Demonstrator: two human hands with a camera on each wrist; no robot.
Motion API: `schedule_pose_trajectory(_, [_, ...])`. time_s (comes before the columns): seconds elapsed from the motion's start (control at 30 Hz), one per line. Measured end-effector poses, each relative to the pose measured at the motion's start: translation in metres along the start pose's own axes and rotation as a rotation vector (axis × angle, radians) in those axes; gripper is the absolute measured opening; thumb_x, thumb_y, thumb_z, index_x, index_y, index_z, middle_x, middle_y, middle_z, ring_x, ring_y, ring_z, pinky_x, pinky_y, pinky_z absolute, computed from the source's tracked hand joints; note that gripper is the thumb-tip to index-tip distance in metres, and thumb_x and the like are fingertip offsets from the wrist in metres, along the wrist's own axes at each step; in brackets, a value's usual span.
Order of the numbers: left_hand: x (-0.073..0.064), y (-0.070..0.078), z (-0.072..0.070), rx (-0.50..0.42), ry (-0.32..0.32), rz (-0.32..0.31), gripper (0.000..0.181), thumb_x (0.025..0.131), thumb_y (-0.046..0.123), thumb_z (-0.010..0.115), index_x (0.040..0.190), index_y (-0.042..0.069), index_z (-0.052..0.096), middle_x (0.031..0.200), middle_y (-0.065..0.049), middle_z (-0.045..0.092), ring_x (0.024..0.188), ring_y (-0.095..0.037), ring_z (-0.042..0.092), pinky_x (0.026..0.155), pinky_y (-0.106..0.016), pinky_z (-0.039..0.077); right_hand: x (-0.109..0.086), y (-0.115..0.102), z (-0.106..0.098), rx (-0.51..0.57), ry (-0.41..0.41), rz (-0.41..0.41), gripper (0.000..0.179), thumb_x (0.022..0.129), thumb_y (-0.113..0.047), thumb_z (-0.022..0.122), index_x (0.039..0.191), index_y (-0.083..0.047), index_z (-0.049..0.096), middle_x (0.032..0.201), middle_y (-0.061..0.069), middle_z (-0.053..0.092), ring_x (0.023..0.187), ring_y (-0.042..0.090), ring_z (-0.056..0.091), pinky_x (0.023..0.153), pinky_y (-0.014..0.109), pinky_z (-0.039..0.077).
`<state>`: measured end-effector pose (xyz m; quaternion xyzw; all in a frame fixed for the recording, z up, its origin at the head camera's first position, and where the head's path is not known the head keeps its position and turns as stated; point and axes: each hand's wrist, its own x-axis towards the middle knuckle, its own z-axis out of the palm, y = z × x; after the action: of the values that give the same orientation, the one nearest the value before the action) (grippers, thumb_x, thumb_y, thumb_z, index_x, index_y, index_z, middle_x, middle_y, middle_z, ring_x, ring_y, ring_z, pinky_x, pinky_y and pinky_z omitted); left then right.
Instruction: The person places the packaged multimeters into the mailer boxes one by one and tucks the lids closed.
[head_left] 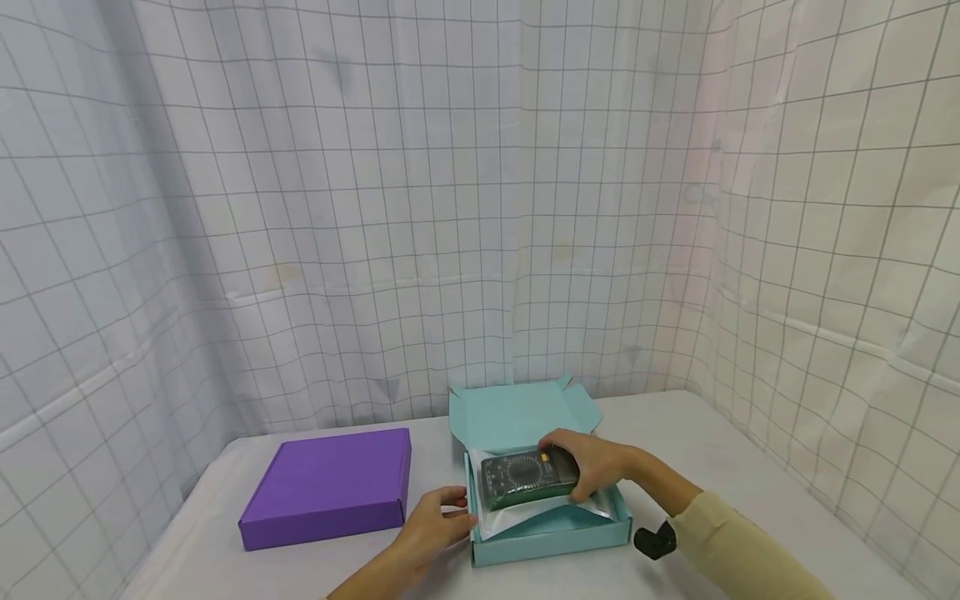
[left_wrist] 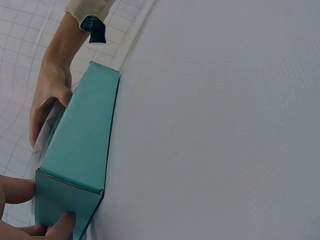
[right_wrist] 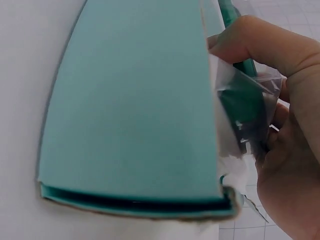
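A teal cardboard box (head_left: pixel 551 546) stands on the table with its lid (head_left: pixel 517 414) folded back. Over its inside lies a tilted silvery-white pouch (head_left: pixel 491 518). On top of that is a dark multimeter (head_left: pixel 521 471) with a dial and green sides, wrapped in clear plastic (right_wrist: pixel 272 85). My right hand (head_left: pixel 588 462) grips the multimeter's right end, thumb on the near side and fingers over the far side. My left hand (head_left: pixel 431 527) is at the box's left wall, with fingertips (left_wrist: pixel 62 227) resting against its outer face in the left wrist view.
A closed purple box (head_left: pixel 330 487) lies on the white table (head_left: pixel 705 450) to the left. A small black object (head_left: pixel 655 542) shows beside the right sleeve. Grid-patterned curtains (head_left: pixel 480 208) surround the table at the back and sides.
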<state>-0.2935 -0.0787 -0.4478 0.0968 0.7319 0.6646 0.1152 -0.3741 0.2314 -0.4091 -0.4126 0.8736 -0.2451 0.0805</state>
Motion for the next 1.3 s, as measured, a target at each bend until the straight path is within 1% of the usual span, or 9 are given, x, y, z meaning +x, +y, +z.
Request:
schedule_pose_trajectory(0.07, [0.000, -0.001, 0.000, 0.001, 0.002, 0.000, 0.055, 0.082, 0.002, 0.068, 0.127, -0.015, 0.040, 0.113, -0.019, 0.045, 0.097, -0.023, 0.054, 0.079, -0.033, 0.051, 0.000, 0.000, 0.002, 0.000, 0.000, -0.016, 0.082, 0.069, -0.023, 0.076, 0.138, -0.013, 0.035, 0.130, -0.002, 0.039, 0.105, 0.014, 0.045, 0.083, 0.029, 0.044])
schedule_pose_trajectory(0.27, [0.000, -0.002, 0.000, -0.002, 0.003, 0.000, 0.057, 0.082, 0.002, 0.069, 0.127, -0.016, 0.039, 0.113, -0.021, 0.045, 0.098, -0.024, 0.054, 0.079, -0.034, 0.051, 0.000, -0.001, 0.006, -0.002, 0.007, -0.022, 0.082, 0.069, -0.023, 0.076, 0.138, -0.013, 0.034, 0.131, -0.003, 0.038, 0.104, 0.013, 0.044, 0.083, 0.029, 0.044])
schedule_pose_trajectory(0.5, [-0.001, -0.002, 0.000, -0.011, 0.012, 0.000, 0.057, 0.081, 0.002, 0.070, 0.127, -0.015, 0.040, 0.113, -0.021, 0.045, 0.097, -0.024, 0.054, 0.079, -0.033, 0.052, -0.003, -0.002, 0.008, 0.049, -0.016, -0.019, 0.083, 0.069, -0.023, 0.077, 0.139, -0.013, 0.033, 0.131, -0.002, 0.038, 0.103, 0.015, 0.046, 0.081, 0.029, 0.044])
schedule_pose_trajectory(0.57, [-0.001, -0.002, 0.000, -0.016, 0.015, -0.002, 0.057, 0.081, 0.001, 0.070, 0.127, -0.015, 0.040, 0.113, -0.021, 0.044, 0.097, -0.024, 0.054, 0.079, -0.033, 0.052, -0.003, -0.001, 0.010, 0.038, -0.023, -0.018, 0.082, 0.070, -0.024, 0.077, 0.139, -0.012, 0.034, 0.130, -0.002, 0.039, 0.104, 0.015, 0.045, 0.082, 0.029, 0.044])
schedule_pose_trajectory(0.7, [-0.002, -0.001, 0.000, -0.004, 0.013, -0.004, 0.057, 0.081, 0.001, 0.069, 0.127, -0.015, 0.040, 0.113, -0.021, 0.044, 0.097, -0.024, 0.055, 0.079, -0.034, 0.052, -0.003, 0.002, 0.013, -0.042, -0.041, -0.022, 0.079, 0.070, -0.029, 0.076, 0.137, -0.012, 0.037, 0.129, -0.003, 0.041, 0.106, 0.012, 0.045, 0.085, 0.030, 0.043])
schedule_pose_trajectory(0.8, [-0.002, -0.001, 0.000, 0.004, 0.018, -0.003, 0.057, 0.081, 0.001, 0.069, 0.127, -0.015, 0.039, 0.113, -0.021, 0.045, 0.096, -0.023, 0.055, 0.079, -0.034, 0.052, -0.001, 0.002, 0.014, -0.082, -0.050, -0.027, 0.079, 0.071, -0.032, 0.076, 0.137, -0.012, 0.038, 0.129, -0.004, 0.041, 0.107, 0.011, 0.044, 0.088, 0.030, 0.042])
schedule_pose_trajectory(1.03, [0.000, -0.003, 0.000, 0.001, 0.016, -0.004, 0.056, 0.081, 0.000, 0.068, 0.127, -0.015, 0.039, 0.112, -0.022, 0.045, 0.094, -0.023, 0.055, 0.079, -0.034, 0.052, 0.002, 0.002, 0.018, -0.095, -0.064, -0.031, 0.080, 0.070, -0.033, 0.077, 0.136, -0.011, 0.038, 0.130, -0.003, 0.040, 0.111, 0.011, 0.043, 0.091, 0.031, 0.042])
schedule_pose_trajectory(1.13, [0.000, -0.002, 0.000, 0.002, 0.013, -0.005, 0.057, 0.081, 0.000, 0.069, 0.127, -0.015, 0.039, 0.112, -0.021, 0.045, 0.094, -0.022, 0.055, 0.078, -0.034, 0.052, 0.001, 0.001, 0.016, -0.094, -0.077, -0.006, 0.080, 0.070, -0.034, 0.078, 0.136, -0.012, 0.039, 0.130, -0.004, 0.040, 0.112, 0.012, 0.043, 0.092, 0.033, 0.041])
schedule_pose_trajectory(1.3, [0.001, -0.001, 0.000, 0.003, 0.020, -0.012, 0.058, 0.081, 0.000, 0.069, 0.128, -0.015, 0.039, 0.113, -0.021, 0.045, 0.094, -0.023, 0.055, 0.078, -0.034, 0.052, -0.001, -0.002, 0.012, -0.116, -0.096, 0.031, 0.083, 0.070, -0.040, 0.078, 0.138, -0.013, 0.040, 0.132, -0.003, 0.041, 0.115, 0.015, 0.043, 0.093, 0.036, 0.041])
